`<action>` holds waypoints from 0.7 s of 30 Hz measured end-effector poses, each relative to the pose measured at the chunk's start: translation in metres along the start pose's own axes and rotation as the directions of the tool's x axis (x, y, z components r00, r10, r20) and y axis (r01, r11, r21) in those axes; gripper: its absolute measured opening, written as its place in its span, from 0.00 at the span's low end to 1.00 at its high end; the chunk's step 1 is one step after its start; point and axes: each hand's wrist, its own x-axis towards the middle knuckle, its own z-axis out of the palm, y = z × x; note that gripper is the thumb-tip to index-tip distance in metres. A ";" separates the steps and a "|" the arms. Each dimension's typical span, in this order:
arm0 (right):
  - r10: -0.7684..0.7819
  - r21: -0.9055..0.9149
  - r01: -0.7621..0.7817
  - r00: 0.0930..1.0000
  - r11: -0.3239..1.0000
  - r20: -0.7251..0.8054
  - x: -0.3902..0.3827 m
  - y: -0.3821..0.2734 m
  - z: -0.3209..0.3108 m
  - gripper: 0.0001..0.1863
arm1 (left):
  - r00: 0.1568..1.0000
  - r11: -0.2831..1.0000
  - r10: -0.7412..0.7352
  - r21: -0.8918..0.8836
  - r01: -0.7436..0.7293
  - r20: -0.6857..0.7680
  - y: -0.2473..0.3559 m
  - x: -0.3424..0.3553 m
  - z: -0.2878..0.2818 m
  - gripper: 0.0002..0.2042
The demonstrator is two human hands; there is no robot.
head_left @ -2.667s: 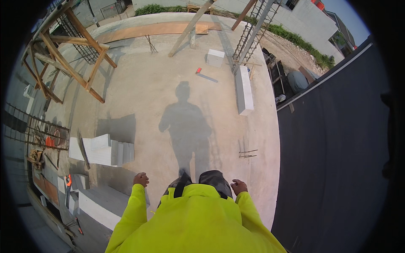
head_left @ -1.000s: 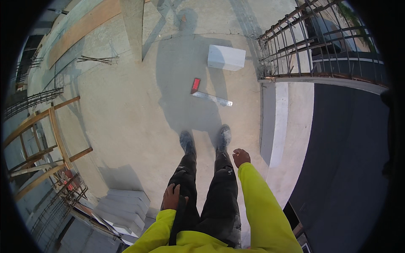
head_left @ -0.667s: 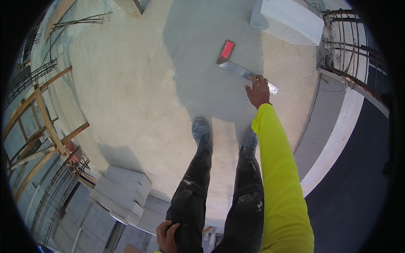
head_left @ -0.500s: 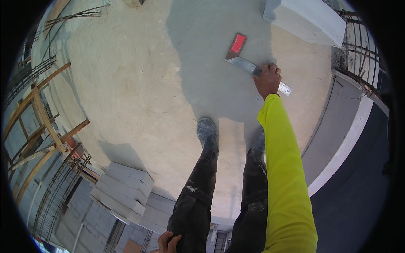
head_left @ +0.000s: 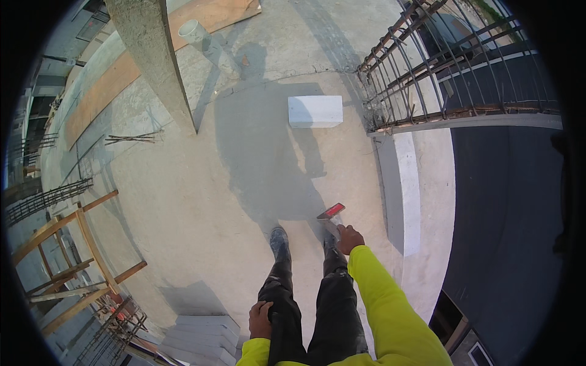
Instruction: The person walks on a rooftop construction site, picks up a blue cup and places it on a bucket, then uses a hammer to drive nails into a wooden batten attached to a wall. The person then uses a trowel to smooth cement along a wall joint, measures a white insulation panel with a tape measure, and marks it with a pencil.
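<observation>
My right hand (head_left: 350, 239) is closed round the metal blade of a try square (head_left: 331, 211), just ahead of my right boot. The square's red-faced stock points up and away from the hand, and the fingers hide part of the blade. My left hand (head_left: 260, 320) lies on my left leg near the knee, with no tool in it. Further ahead on the concrete floor (head_left: 201, 195) sits a white block (head_left: 315, 111), partly in my shadow.
Along the right edge lies a long white block (head_left: 400, 195), with a dark drop beyond. A rebar cage (head_left: 439, 73) rises behind it. Ahead left are a concrete post (head_left: 155, 61) and a white bucket (head_left: 192, 30). Timber framing (head_left: 91, 244) and stacked blocks (head_left: 201, 335) line the left.
My right hand has lifted the try square off the floor and drawn it nearer my legs. My view has swung up, showing the post, bucket and the whole white block.
</observation>
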 end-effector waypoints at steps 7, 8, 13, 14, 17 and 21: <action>0.264 0.542 -0.306 0.952 0.783 0.155 -0.340 0.146 0.070 0.13 | 0.905 0.947 0.297 0.029 -0.321 0.304 -0.039 0.047 -0.078 0.16; 0.272 0.809 -0.397 0.913 0.434 0.302 -0.396 0.157 0.095 0.11 | 0.890 0.922 0.306 0.128 -0.365 0.337 -0.045 0.056 -0.099 0.16; 0.600 0.943 -0.329 0.746 -0.047 0.289 -0.585 0.078 0.266 0.10 | 0.914 0.721 0.172 0.586 -0.370 0.366 -0.030 0.109 -0.207 0.18; 0.619 0.945 -0.303 0.720 -0.126 0.313 -0.611 0.046 0.307 0.10 | 0.934 0.711 0.140 0.623 -0.327 0.330 -0.025 0.114 -0.225 0.18; 0.586 0.881 -0.212 0.677 -0.423 0.445 -0.654 -0.061 0.411 0.10 | 0.893 0.533 0.272 0.716 -0.450 0.359 0.006 0.128 -0.239 0.17; 0.537 0.847 -0.456 0.658 -0.273 0.528 -0.660 -0.198 0.520 0.13 | 0.746 0.440 0.465 0.607 -0.662 0.476 0.045 0.121 -0.185 0.16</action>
